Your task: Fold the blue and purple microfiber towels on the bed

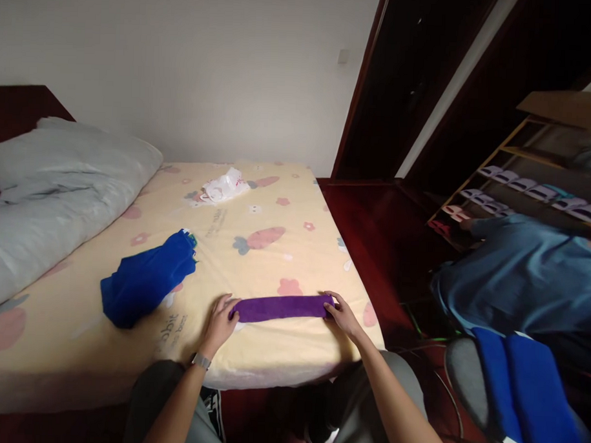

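A long, narrow folded purple cloth (283,308) lies flat on the bed near its front edge. At its left end, my left hand (221,319) has thumb and fingers closed on the cloth. My right hand (341,313) grips the opposite end the same way, thumb on top and fingers at the far edge. To the left of my hands lies a heap of blue cloth (148,278) with a small white tag at its upper end.
The patterned bed sheet (318,261) carries a white plastic bag (226,185) and a grey quilt (68,194). On the right, folded blue cloths (536,391) rest on a grey seat (467,376). A person in a blue shirt (531,275) bends by a slipper rack (514,151).
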The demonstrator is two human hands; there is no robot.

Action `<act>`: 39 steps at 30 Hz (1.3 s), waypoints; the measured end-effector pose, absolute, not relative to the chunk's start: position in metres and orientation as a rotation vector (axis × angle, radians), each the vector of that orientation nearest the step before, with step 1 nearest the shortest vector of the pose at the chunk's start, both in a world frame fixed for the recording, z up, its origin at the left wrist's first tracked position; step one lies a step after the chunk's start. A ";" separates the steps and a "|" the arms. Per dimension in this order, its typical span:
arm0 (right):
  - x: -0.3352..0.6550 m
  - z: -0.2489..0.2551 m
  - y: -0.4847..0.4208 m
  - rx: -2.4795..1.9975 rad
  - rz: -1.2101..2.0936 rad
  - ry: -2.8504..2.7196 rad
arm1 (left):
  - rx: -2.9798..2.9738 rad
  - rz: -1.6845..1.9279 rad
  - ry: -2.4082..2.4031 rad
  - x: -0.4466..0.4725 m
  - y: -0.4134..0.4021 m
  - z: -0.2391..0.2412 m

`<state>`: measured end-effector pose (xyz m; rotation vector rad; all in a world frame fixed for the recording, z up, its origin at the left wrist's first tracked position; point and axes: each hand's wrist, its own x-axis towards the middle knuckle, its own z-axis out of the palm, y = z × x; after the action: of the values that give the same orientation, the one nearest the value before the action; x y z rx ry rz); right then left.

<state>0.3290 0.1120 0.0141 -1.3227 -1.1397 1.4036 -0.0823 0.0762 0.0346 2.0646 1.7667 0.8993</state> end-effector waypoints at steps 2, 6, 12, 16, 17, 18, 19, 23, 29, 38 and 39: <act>0.327 0.014 0.114 -1.335 1.409 -1.142 | 2.357 0.725 1.658 -0.071 0.079 0.046; 0.325 0.020 0.118 -1.318 1.442 -1.137 | 2.583 0.399 1.497 -0.055 0.091 0.053; 0.328 0.050 0.116 -1.238 1.630 -0.951 | 2.744 0.212 1.528 -0.055 0.093 0.047; 0.329 0.076 0.116 -1.214 1.687 -0.893 | 2.755 0.119 1.558 -0.050 0.085 0.057; 0.331 0.082 0.116 -1.215 1.692 -0.879 | 2.737 0.108 1.567 -0.049 0.083 0.060; 0.332 0.086 0.115 -1.216 1.696 -0.862 | 2.715 0.104 1.578 -0.047 0.079 0.063; 0.334 0.090 0.114 -1.217 1.700 -0.842 | 2.693 0.109 1.587 -0.046 0.076 0.065; 0.345 0.099 0.101 -1.210 1.750 -0.852 | 2.602 0.174 1.588 -0.042 0.053 0.065; 0.354 0.104 0.066 -1.229 1.609 -1.355 | 2.178 0.329 1.676 -0.041 0.005 0.070; 0.367 0.113 0.021 -1.325 1.422 -1.742 | 1.484 0.479 1.403 -0.040 -0.038 0.079; 0.367 0.112 0.020 -1.334 1.427 -1.756 | 1.452 0.478 1.407 -0.041 -0.037 0.076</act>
<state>0.3674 0.0200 0.1123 -1.3336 -1.7562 1.4270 -0.0412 -0.0371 0.0756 1.4520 1.4065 0.4778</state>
